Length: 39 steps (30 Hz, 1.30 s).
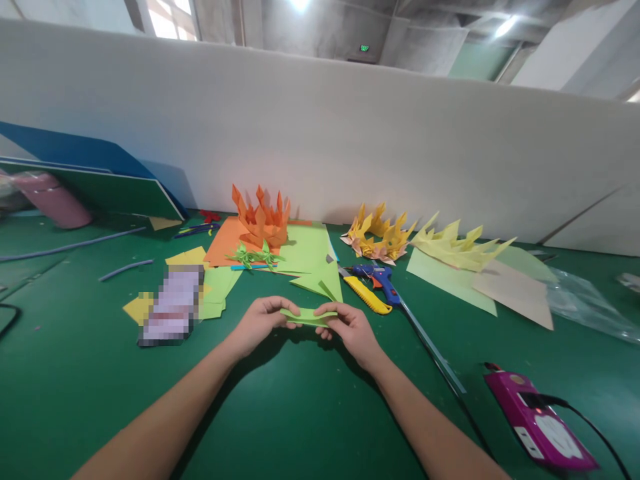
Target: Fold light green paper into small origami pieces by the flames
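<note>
A small strip of light green paper, with folds along it, is stretched between my two hands just above the table. My left hand pinches its left end between thumb and fingers. At the other end, my right hand grips it the same way, with a thin flap of paper standing up nearby. Beyond my hands lie light green sheets and two small green folded paper pieces. An orange folded-paper crown stands on an orange sheet behind them.
Right of my hands lie a yellow utility knife and a blue glue gun. Behind stand a golden paper crown and a pale yellow one. A magenta power strip is at front right, a blurred-out phone-like object at left.
</note>
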Available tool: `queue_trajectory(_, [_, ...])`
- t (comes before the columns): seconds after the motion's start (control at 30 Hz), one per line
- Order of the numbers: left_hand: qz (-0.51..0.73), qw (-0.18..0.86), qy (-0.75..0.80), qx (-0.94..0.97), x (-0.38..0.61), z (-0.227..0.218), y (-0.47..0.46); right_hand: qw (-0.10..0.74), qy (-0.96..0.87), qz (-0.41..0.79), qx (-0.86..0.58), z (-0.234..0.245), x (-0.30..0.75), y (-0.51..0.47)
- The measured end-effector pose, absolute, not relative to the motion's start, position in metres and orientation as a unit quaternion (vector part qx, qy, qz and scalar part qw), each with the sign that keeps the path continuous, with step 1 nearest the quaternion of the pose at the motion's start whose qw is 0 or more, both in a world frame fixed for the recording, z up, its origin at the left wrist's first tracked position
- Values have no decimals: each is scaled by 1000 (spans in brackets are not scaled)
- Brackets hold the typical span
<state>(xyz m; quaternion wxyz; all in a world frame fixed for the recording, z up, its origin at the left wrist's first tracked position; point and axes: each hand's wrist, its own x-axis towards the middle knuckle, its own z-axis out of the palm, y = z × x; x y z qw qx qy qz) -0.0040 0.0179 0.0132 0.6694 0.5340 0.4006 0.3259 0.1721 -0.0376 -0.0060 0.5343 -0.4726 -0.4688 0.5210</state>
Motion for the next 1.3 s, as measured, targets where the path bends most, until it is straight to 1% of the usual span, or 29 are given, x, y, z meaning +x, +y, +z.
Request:
queue_trajectory(0.13, [313, 727, 376, 482, -8, 16, 19, 534, -481, 513, -470, -9, 173, -37])
queue_trajectory(0.2, [305, 729, 381, 480, -8, 18, 18, 528, -503, 494, -473, -12, 172, -37])
queue_trajectory(0.33, [253, 675, 436, 539, -4, 18, 16, 515, -554, 453, -472, -14, 170, -38])
queue_trajectory(0.43, [223, 651, 443, 575, -2, 17, 13, 500, -581, 434, -473, -13, 169, -39])
queue_trajectory(0.73, [243, 609, 460, 598, -1, 15, 12, 482, -624, 405, -463, -8, 171, -42])
queue_trajectory(0.93, [251, 537, 472, 653, -2, 14, 14, 533, -590, 413, -445, -5, 173, -42])
queue_trajectory(1.0, [245, 526, 463, 670, -2, 12, 12, 516, -587, 386, -489, -7, 171, -40])
queue_trajectory(1.07, [238, 522, 451, 684, 0, 10, 10, 482, -611, 335, -532, -10, 169, -38])
queue_trajectory(1.17, [242, 516, 448, 689, 1, 9, 7, 455, -649, 281, -541, -11, 167, -38])
queue_trajectory(1.3, [260, 531, 469, 656, 1, 11, 9, 452, -659, 260, -542, -9, 166, -40])
